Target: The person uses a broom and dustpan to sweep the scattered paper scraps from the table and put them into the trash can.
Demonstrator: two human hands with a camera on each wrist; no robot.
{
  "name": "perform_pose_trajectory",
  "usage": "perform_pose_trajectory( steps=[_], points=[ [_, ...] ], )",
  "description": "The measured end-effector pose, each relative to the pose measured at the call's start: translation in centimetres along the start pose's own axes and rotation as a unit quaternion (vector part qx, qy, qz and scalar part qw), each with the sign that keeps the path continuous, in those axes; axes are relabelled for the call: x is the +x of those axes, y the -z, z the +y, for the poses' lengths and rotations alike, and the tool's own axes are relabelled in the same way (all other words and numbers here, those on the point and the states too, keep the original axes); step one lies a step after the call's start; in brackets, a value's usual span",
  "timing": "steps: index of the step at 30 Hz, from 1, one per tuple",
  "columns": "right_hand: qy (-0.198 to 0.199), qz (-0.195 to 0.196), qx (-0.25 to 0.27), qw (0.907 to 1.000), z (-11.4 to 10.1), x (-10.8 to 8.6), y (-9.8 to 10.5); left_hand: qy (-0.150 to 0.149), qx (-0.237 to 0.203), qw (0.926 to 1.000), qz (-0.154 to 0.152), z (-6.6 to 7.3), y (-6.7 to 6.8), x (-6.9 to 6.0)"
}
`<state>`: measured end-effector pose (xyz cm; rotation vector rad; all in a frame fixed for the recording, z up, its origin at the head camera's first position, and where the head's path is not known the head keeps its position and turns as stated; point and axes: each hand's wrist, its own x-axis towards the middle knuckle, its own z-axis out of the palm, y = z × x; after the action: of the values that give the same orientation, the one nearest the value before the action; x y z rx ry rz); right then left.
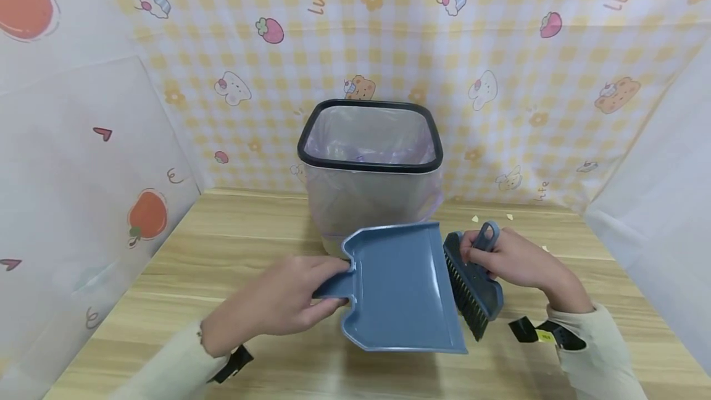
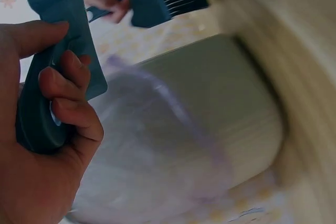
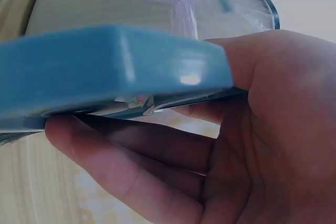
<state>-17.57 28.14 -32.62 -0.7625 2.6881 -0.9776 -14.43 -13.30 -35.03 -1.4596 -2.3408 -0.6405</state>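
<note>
A blue dustpan is held above the table in front of the bin; the left hand grips its handle, fingers curled round it in the left wrist view. The right hand holds a blue hand brush just right of the pan's edge, bristles toward the pan. In the right wrist view the brush lies between the thumb and fingers of the right hand. No debris can be made out on the pan's surface.
Behind the dustpan stands a pale bin with a black rim and a clear purple-tinted liner. Small white scraps lie on the wooden table right of it. Patterned cloth hangs at the back, with white sheets at both sides.
</note>
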Motion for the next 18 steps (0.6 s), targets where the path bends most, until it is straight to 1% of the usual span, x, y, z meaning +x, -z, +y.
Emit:
perform_pose_trajectory(
  steps=[4,7,9,13,15,18],
  points=[
    [0.016,-0.005,0.007,0.9998,0.1,-0.1,0.1,0.020,-0.014,0.9978,-0.061,-0.6,-1.7,-0.2],
    [0.025,-0.007,0.009,0.9996,0.2,-0.3,0.2,0.029,-0.029,0.9937,-0.104,-0.9,-3.0,0.0],
    [0.023,-0.004,0.010,0.9997,0.3,-0.5,0.5,0.032,-0.041,0.9906,-0.126,-1.1,-3.8,0.2],
    [-0.008,0.016,0.002,0.9998,0.4,-1.0,1.3,0.049,-0.070,0.9828,-0.164,-1.5,-5.3,0.8],
    [-0.023,0.029,-0.005,0.9993,0.6,-1.5,1.9,0.057,-0.079,0.9792,-0.178,-1.8,-6.0,1.1],
    [-0.041,0.050,-0.034,0.9973,1.1,-2.3,3.0,0.066,-0.085,0.9747,-0.196,-2.1,-6.7,1.5]
  ],
)
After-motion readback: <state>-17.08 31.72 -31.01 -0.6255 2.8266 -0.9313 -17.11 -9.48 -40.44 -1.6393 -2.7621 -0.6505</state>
